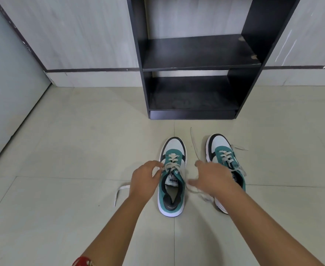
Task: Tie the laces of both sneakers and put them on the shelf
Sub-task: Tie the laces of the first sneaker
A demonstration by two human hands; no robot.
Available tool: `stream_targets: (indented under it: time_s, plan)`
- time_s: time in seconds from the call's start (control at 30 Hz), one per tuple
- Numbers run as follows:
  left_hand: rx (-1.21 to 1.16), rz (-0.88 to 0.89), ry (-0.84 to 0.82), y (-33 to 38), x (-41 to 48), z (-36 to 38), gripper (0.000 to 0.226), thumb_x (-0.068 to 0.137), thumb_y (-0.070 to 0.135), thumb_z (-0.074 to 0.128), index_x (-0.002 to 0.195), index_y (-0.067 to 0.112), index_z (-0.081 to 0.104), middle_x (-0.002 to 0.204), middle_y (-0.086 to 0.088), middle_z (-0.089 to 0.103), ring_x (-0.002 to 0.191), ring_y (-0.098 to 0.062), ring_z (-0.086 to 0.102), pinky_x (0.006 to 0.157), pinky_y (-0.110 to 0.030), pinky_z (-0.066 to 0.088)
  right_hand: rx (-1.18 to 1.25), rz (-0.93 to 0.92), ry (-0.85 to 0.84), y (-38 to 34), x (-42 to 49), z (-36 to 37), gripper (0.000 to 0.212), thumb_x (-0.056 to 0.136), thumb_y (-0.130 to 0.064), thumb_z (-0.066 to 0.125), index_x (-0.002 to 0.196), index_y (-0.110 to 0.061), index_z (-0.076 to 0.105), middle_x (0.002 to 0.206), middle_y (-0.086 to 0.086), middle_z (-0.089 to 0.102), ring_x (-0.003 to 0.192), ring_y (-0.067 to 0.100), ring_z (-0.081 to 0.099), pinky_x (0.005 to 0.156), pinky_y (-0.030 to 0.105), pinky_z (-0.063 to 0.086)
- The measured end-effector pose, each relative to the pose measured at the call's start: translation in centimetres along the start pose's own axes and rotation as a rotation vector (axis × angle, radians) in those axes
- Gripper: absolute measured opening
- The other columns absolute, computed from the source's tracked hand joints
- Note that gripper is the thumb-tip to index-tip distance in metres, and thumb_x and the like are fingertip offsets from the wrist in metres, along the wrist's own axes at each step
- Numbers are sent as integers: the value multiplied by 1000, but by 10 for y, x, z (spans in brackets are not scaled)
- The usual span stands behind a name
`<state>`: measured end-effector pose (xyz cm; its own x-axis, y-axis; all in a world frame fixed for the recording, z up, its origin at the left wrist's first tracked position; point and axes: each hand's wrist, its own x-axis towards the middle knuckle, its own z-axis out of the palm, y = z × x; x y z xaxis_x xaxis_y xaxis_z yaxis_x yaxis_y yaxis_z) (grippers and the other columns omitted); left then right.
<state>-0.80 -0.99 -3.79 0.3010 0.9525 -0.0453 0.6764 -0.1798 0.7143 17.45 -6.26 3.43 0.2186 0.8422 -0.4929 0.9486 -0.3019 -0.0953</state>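
Note:
Two green, white and black sneakers stand side by side on the tiled floor, toes pointing at a black shelf unit [200, 65]. The left sneaker [174, 145] has loose off-white laces. My left hand [143, 180] pinches its left lace [119, 190] close to the top eyelets, and the lace's free end trails left on the floor. My right hand [214, 179] hovers between the shoes with fingers spread, over loose lace beside the left sneaker's right side. It partly hides the right sneaker [218, 143], whose untied laces lie on the floor.
The shelf unit stands against a pale wall with two bare dark boards, the lower one [192, 93] near floor level. A grey panel [8, 89] runs along the left. A red bangle [83, 261] is on my left wrist.

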Motion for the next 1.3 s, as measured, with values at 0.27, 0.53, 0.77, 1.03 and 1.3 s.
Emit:
stream_targets:
  time_s: [0.27,0.53,0.77,1.03,1.3]
  plan:
    - [80,103,87,7,3,0,15,86,19,63,97,20,73,95,-1,73,85,-18,66,82,-40,52,597,18,203,-19,20,30,16,79,-42,66,82,-27,69,82,-7,72,78,16,65,71,32,54]
    - [356,34,134,-17,0,-5,21,92,21,51,92,25,72,88,1,69,76,-21,63,78,-35,46,420,83,124,12,30,30,15,77,-19,62,62,-19,65,75,2,72,75,24,67,69,34,56]
    - [411,-57,79,-28,1,-3,28,96,25,43,100,27,70,97,4,68,80,-18,62,86,-32,41,679,100,29,20,36,45,22,74,-7,61,52,-9,65,52,4,67,51,19,61,68,34,56]
    - [366,-165,-90,-23,-3,-3,29,99,28,37,98,26,65,96,6,62,98,-14,59,117,-47,1,788,-71,-55,33,30,47,19,78,-16,68,58,-15,71,63,5,71,57,13,55,67,31,45]
    - [-703,-266,-107,27,2,-3,26,97,11,36,91,8,61,106,-10,64,92,-21,59,80,-19,46,1498,-302,-66,1,24,41,27,98,-13,39,82,-9,60,105,6,71,106,14,63,99,27,39]
